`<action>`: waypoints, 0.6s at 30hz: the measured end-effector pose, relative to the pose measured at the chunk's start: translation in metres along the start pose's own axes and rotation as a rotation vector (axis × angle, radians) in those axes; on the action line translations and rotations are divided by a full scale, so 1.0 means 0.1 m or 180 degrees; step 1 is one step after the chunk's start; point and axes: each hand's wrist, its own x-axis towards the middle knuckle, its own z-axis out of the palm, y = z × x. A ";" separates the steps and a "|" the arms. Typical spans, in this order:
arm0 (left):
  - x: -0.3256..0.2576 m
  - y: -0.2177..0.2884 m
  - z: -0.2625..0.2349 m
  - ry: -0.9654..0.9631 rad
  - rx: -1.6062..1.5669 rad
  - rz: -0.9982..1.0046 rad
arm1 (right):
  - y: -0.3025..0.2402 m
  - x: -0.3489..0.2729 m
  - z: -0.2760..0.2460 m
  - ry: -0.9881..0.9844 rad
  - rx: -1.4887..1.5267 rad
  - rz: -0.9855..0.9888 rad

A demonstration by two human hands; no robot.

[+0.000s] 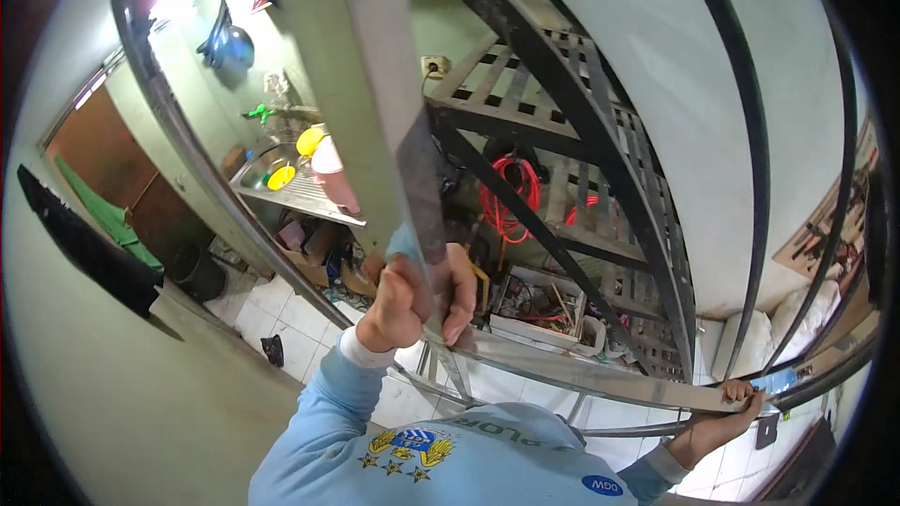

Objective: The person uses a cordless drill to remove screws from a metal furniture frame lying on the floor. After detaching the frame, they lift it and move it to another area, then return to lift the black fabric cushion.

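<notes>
My left hand (419,295) is closed around a long pale metal bar (361,103) that rises steeply toward the top of the view. From its lower end a second flat metal bar (581,372) runs off to the right. My right hand (738,401) grips the far right end of that flat bar. Both sleeves are light blue. Thin black curved rods (750,131) of the same frame arch over the right side.
A black steel stair frame with slatted steps (572,141) stands behind the bars. Under it hang red coiled cables (511,192) above an open box of tools (539,305). To the left are a steel sink (281,183) with yellow bowls, a pink bucket (333,173), white floor tiles (281,319) and a brown door (103,159).
</notes>
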 end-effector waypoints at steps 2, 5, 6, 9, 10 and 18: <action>-0.04 0.03 -0.01 0.0106 0.0117 0.0215 | 0.05 0.02 -0.08 -0.0088 -0.0079 0.0081; -0.04 0.01 -0.01 0.0192 0.0355 0.0128 | 0.15 0.10 -0.10 -0.0121 -0.0176 0.0041; -0.01 -0.03 -0.01 0.0194 0.0326 0.0110 | 0.18 0.07 -0.06 -0.0093 -0.0225 -0.0089; 0.06 -0.21 -0.09 0.0227 0.0076 0.0200 | 0.28 0.18 -0.03 -0.0122 -0.0228 0.0072; 0.08 -0.25 -0.11 0.0269 -0.0045 0.0246 | 0.33 0.22 -0.02 -0.0098 -0.0251 0.0129; 0.48 -0.56 -0.21 0.0221 -0.0097 0.0230 | 0.66 0.55 0.14 -0.0039 -0.0150 0.0209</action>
